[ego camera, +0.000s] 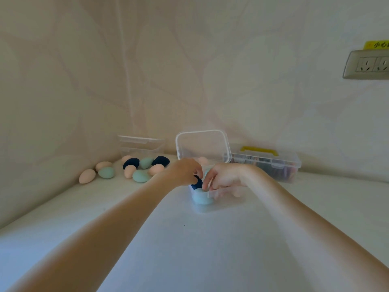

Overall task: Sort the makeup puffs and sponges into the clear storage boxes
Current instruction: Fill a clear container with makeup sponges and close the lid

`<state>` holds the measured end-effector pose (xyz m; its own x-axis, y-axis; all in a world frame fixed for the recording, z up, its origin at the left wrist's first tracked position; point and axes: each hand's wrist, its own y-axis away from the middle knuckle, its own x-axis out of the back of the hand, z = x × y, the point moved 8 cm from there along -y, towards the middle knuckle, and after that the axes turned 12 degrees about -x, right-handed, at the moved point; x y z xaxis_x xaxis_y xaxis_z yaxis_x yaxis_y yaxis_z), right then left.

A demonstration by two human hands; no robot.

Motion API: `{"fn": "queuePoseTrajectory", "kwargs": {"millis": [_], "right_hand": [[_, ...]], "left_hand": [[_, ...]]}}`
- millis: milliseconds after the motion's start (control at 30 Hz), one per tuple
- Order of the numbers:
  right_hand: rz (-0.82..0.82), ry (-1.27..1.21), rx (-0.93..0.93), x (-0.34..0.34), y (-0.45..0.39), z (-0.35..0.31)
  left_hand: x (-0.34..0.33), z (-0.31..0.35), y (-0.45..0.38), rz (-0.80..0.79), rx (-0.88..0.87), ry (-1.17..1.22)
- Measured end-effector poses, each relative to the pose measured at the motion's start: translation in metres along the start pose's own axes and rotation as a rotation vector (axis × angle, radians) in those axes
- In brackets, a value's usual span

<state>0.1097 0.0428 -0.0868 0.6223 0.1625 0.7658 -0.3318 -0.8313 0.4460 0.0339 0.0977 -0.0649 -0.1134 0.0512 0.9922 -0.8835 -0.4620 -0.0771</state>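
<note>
Both hands lower a dark blue sponge into the open clear box.

The left hand [185, 171] curls its fingers [197, 172] round the dark blue sponge [196, 183] just above a teal sponge [202, 198] already inside; the right hand [223, 177] pinches at the same spot, though what it grips is unclear. Best to seat it beside the teal one, then release. The clear box [219, 202] stands mid-bench [189, 249], lid up. Loose sponges [134, 168] wait far left beside empty boxes [141, 145]. A yellow label [376, 44] above the wall socket [368, 64] is cut off, unreadable.
</note>
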Motion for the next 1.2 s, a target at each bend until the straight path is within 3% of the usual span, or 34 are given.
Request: {"fn": "queuePoseTrajectory", "kwargs": {"millis": [233,333,500,700,867,1000,1100,1200], "right_hand": [[0.03,0.014,-0.015,0.0,0.004,-0.003],[-0.003,0.096,-0.051,-0.003,0.01,-0.007],[-0.104,0.111,-0.088,-0.013,0.009,-0.011],[-0.17,-0.027,-0.014,-0.014,0.004,-0.008],[-0.192,-0.229,-0.013,-0.007,-0.008,0.001],[-0.195,-0.238,-0.046,-0.007,-0.015,0.004],[-0.185,-0.296,-0.023,-0.007,-0.014,0.0],[-0.198,-0.361,0.018,-0.009,-0.008,-0.004]], "left_hand": [[-0.005,-0.004,-0.011,-0.024,0.04,-0.03],[-0.004,-0.003,-0.015,0.027,0.059,-0.077],[-0.001,0.004,-0.022,0.106,0.066,0.04],[0.0,0.005,-0.025,0.139,0.082,0.323],[0.006,0.001,-0.021,0.198,0.066,0.407],[0.0,-0.002,-0.011,0.041,-0.022,0.432],[-0.011,-0.007,-0.009,-0.102,-0.016,0.262],[-0.01,0.0,-0.013,-0.113,-0.019,0.061]]}}
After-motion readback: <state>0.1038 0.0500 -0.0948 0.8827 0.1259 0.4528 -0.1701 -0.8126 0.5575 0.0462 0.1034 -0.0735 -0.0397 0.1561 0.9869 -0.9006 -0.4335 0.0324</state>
